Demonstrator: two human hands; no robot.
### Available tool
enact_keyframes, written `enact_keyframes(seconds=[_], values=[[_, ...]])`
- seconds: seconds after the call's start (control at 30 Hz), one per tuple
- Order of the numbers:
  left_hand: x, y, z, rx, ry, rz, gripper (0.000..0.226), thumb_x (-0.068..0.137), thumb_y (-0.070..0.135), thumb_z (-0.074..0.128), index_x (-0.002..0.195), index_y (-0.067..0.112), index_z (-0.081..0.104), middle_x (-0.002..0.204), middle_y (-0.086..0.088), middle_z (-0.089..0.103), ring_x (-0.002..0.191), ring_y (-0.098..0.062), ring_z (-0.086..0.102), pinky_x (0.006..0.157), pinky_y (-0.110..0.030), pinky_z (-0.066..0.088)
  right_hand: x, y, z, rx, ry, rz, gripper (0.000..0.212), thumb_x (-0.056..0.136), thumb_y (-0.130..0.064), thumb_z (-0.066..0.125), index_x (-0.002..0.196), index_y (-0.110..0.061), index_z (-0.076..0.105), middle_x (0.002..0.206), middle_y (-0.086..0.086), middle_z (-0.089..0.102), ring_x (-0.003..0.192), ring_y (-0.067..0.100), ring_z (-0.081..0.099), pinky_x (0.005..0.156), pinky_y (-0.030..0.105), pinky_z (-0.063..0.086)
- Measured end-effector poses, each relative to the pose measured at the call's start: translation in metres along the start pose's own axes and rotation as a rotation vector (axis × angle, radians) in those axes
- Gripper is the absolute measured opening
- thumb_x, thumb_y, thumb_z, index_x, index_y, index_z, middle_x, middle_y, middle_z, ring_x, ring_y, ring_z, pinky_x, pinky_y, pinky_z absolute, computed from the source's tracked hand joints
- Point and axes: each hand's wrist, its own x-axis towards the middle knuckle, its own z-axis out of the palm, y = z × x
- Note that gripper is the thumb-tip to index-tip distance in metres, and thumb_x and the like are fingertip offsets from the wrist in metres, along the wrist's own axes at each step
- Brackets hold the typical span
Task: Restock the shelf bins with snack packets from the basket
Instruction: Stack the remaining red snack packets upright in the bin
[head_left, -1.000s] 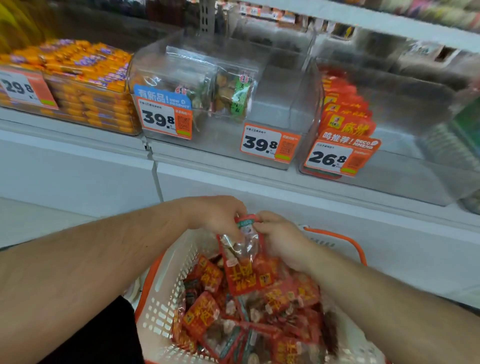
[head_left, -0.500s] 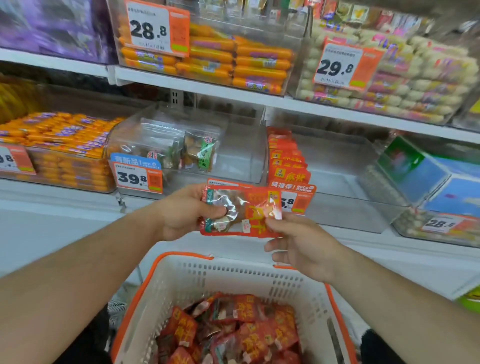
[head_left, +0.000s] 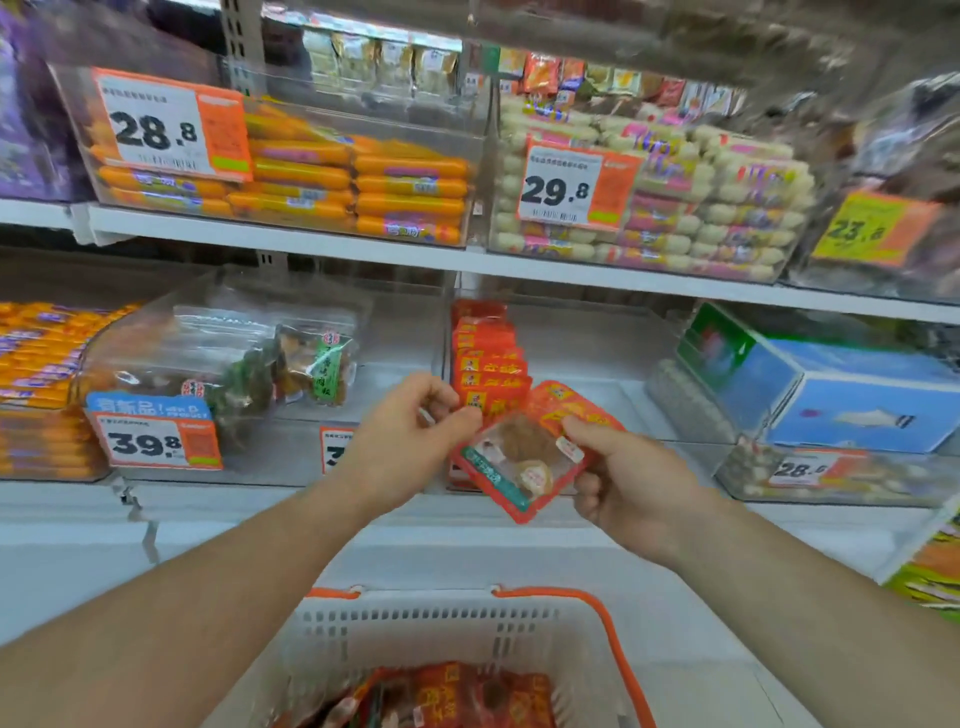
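Observation:
A red snack packet (head_left: 522, 462) with a clear window is held up in front of the lower shelf, tilted. My right hand (head_left: 631, 480) grips its right edge, thumb on top. My left hand (head_left: 410, 441) pinches the packet's upper left corner with curled fingers. Just behind stands a clear shelf bin (head_left: 597, 358) with a row of matching red packets (head_left: 488, 369) upright along its left side. Below, a white basket (head_left: 447, 623) with orange handles holds several more red packets (head_left: 467, 693).
The clear bin (head_left: 171, 358) to the left holds a few green-labelled bags behind a 39.8 tag. Orange sausage packs (head_left: 36, 358) fill the far left bin. A blue box (head_left: 852, 384) sits at right. The upper shelf (head_left: 467, 260) carries full bins.
The packet has come up out of the basket and moved toward the shelf bin. It turned from level to tilted, and my right hand now grips its right edge from the side.

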Motion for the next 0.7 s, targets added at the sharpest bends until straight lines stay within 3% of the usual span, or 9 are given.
enact_keyframes(seconds=[0.07,0.13,0.27,0.4,0.53,0.63,0.7], values=[[0.022,0.004,0.002,0.215,0.13,0.175,0.015,0.086,0.03,0.068,0.089,0.022,0.055,0.09,0.009,0.051,0.075,-0.004,0.048,0.07,-0.028,0.039,0.018,-0.021,-0.013,0.013,0.04,0.014,0.023,0.093,-0.018,0.058,0.07,-0.02,0.057,0.051,-0.006,0.046,0.034,0.003,0.029,0.034,0.014,0.025],[0.045,0.005,0.004,0.364,0.165,0.262,0.021,0.084,0.037,0.067,0.096,0.026,0.054,0.099,0.009,0.047,0.09,-0.008,0.05,0.08,-0.031,0.041,0.039,-0.041,-0.025,0.027,0.108,0.002,0.025,0.091,-0.014,0.056,0.068,-0.021,0.05,0.053,-0.005,0.039,0.033,0.003,0.028,0.032,0.014,0.024],[0.09,0.01,0.014,0.485,0.146,0.235,0.054,0.072,0.06,0.045,0.103,0.02,0.063,0.109,0.002,0.052,0.109,-0.019,0.05,0.096,-0.036,0.041,0.096,-0.075,-0.041,-0.046,0.244,-0.082,0.023,0.093,-0.013,0.057,0.074,-0.022,0.046,0.062,-0.003,0.039,0.034,0.004,0.029,0.036,0.014,0.024],[0.134,0.009,0.022,0.35,0.153,-0.02,0.052,0.079,0.051,0.062,0.12,0.017,0.063,0.109,-0.001,0.051,0.111,-0.023,0.054,0.099,-0.037,0.044,0.158,-0.081,-0.048,-0.301,0.311,-0.255,0.021,0.089,-0.008,0.067,0.076,-0.015,0.052,0.068,0.009,0.047,0.046,0.013,0.03,0.041,0.019,0.023],[0.148,-0.003,0.025,0.118,0.053,-0.218,0.074,0.056,0.051,0.069,0.125,0.023,0.059,0.122,-0.003,0.06,0.101,-0.02,0.064,0.094,-0.042,0.052,0.21,-0.08,-0.04,-0.437,0.315,-0.261,0.019,0.094,-0.007,0.062,0.078,-0.011,0.053,0.067,0.013,0.049,0.051,0.02,0.04,0.05,0.028,0.03],[0.15,-0.01,0.028,-0.086,0.039,-0.237,0.038,0.082,0.019,0.068,0.118,0.024,0.055,0.12,-0.005,0.06,0.088,-0.014,0.065,0.072,-0.029,0.052,0.248,-0.08,-0.034,-0.48,0.298,-0.252,0.019,0.095,-0.01,0.062,0.078,-0.011,0.052,0.079,0.014,0.053,0.06,0.02,0.048,0.057,0.032,0.04],[0.151,-0.017,0.03,-0.207,0.047,-0.243,0.037,0.089,0.004,0.06,0.122,0.021,0.054,0.119,-0.006,0.062,0.087,-0.014,0.065,0.067,-0.026,0.05,0.265,-0.079,-0.033,-0.544,0.304,-0.24,0.023,0.095,-0.012,0.061,0.074,-0.014,0.05,0.085,0.014,0.054,0.071,0.024,0.053,0.066,0.035,0.045]])
